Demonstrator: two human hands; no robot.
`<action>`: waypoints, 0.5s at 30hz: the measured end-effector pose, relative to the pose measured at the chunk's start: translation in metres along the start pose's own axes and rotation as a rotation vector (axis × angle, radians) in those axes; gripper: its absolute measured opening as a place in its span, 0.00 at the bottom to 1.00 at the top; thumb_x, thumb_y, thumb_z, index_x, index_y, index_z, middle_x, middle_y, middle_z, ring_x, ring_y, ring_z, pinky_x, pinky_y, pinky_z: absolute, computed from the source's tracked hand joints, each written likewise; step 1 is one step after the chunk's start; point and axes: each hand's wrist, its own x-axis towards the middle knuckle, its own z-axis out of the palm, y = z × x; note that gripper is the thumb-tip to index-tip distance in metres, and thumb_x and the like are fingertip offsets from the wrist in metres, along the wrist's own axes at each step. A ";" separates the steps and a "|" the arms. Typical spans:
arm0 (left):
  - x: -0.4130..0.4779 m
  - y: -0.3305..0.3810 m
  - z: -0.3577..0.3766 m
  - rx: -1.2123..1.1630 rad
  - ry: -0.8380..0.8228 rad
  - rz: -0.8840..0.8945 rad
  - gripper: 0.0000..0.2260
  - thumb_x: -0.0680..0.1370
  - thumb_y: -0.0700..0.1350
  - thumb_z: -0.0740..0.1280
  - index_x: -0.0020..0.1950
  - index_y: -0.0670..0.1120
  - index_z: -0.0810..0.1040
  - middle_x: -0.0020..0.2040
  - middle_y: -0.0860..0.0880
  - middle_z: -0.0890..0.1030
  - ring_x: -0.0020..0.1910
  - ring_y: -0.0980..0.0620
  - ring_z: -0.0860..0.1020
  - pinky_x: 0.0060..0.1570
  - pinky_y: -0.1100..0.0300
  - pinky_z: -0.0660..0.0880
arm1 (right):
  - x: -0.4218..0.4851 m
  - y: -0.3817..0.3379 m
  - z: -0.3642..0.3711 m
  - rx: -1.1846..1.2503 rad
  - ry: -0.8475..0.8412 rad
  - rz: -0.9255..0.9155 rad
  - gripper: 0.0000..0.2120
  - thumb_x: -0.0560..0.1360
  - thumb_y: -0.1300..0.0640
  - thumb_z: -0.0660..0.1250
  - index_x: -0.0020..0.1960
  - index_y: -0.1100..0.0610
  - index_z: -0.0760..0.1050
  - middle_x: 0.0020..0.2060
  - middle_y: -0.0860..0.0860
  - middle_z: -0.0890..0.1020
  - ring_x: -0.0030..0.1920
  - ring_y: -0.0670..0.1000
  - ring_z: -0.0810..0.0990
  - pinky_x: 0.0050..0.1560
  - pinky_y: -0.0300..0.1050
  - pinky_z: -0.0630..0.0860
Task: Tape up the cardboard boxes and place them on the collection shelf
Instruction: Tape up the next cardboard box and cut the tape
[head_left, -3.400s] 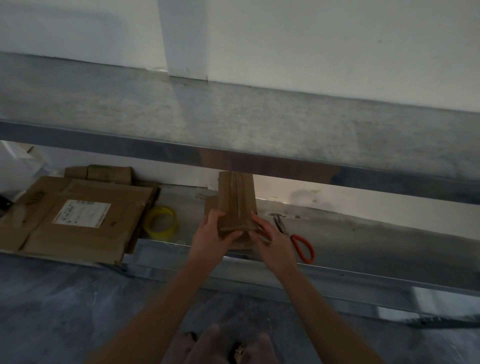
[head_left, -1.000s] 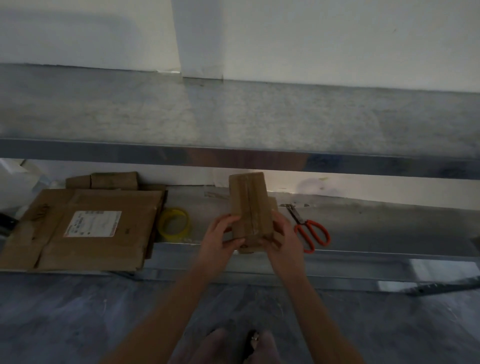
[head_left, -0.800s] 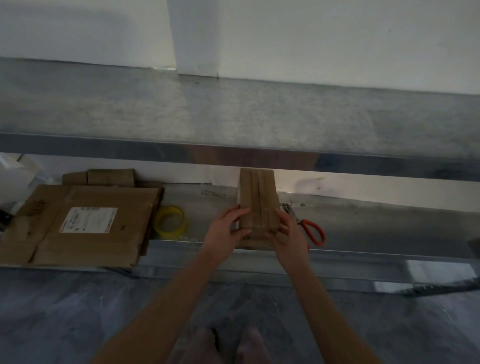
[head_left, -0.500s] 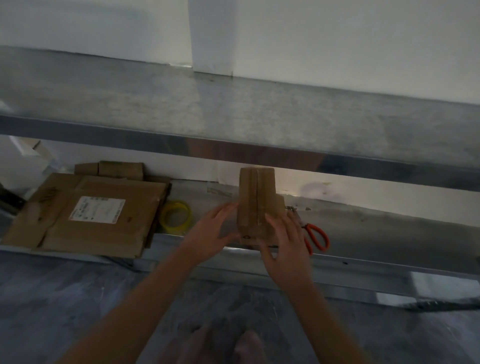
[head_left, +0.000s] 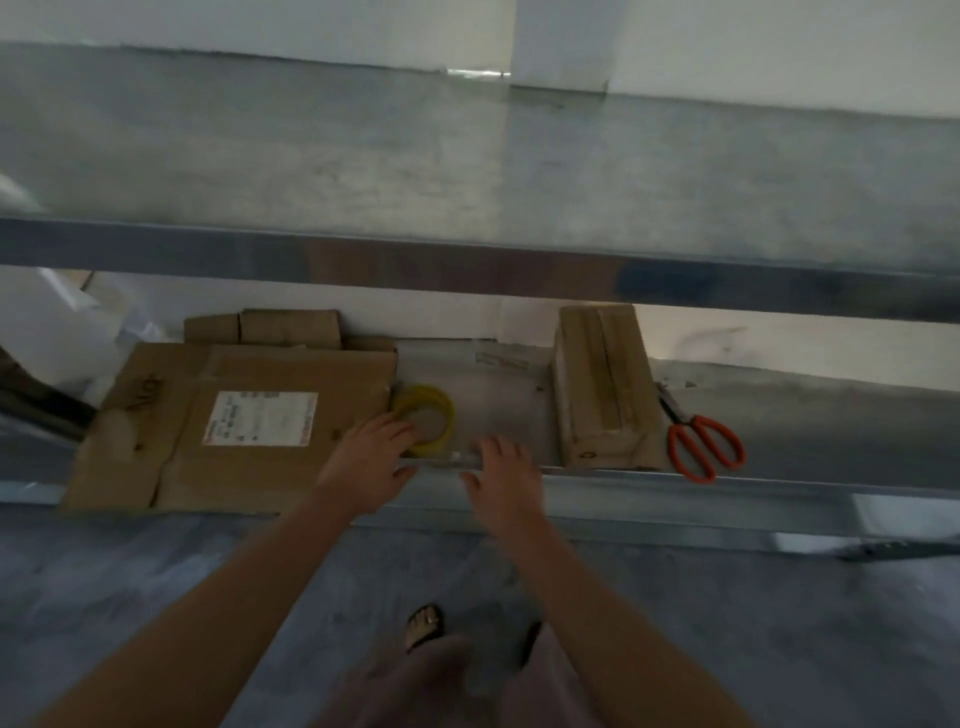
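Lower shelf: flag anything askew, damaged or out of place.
The flattened cardboard hangs over the shelf's front edge, creased at its left corner. The scissors lie with handles at the lip, beside the box. Nothing spilled.

The upper shelf (head_left: 467, 171) and lower shelf (head_left: 675, 488) are bare grey metal, dull and mottled on the flat and shinier along the front edges. The box (head_left: 602, 395) is matt brown cardboard with a slightly glossier tape strip. The flattened cardboard (head_left: 156, 457) is creased, matt brown, and bears a smooth white paper label (head_left: 262, 418). The tape roll (head_left: 441, 410) looks like glossy yellow plastic. The scissors (head_left: 704, 447) have smooth orange handles and metal blades.
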 end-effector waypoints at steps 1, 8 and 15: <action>0.003 -0.003 0.003 0.009 0.024 0.021 0.24 0.73 0.59 0.57 0.60 0.47 0.79 0.59 0.46 0.81 0.63 0.41 0.75 0.59 0.46 0.73 | 0.005 -0.003 0.003 -0.012 0.010 0.018 0.18 0.79 0.48 0.63 0.67 0.50 0.69 0.65 0.50 0.70 0.66 0.55 0.67 0.63 0.52 0.70; 0.022 -0.004 0.016 0.011 0.135 0.047 0.09 0.67 0.42 0.74 0.44 0.51 0.78 0.40 0.51 0.81 0.45 0.47 0.80 0.65 0.53 0.61 | 0.019 -0.006 0.007 -0.010 0.056 0.083 0.10 0.81 0.54 0.58 0.58 0.53 0.75 0.61 0.52 0.73 0.64 0.55 0.68 0.60 0.49 0.70; 0.024 -0.003 0.012 -0.030 0.091 0.069 0.09 0.79 0.47 0.59 0.50 0.49 0.79 0.43 0.49 0.82 0.45 0.47 0.79 0.72 0.56 0.54 | 0.024 -0.003 0.003 0.028 -0.001 0.046 0.15 0.80 0.50 0.61 0.65 0.49 0.69 0.63 0.51 0.72 0.64 0.55 0.69 0.59 0.52 0.71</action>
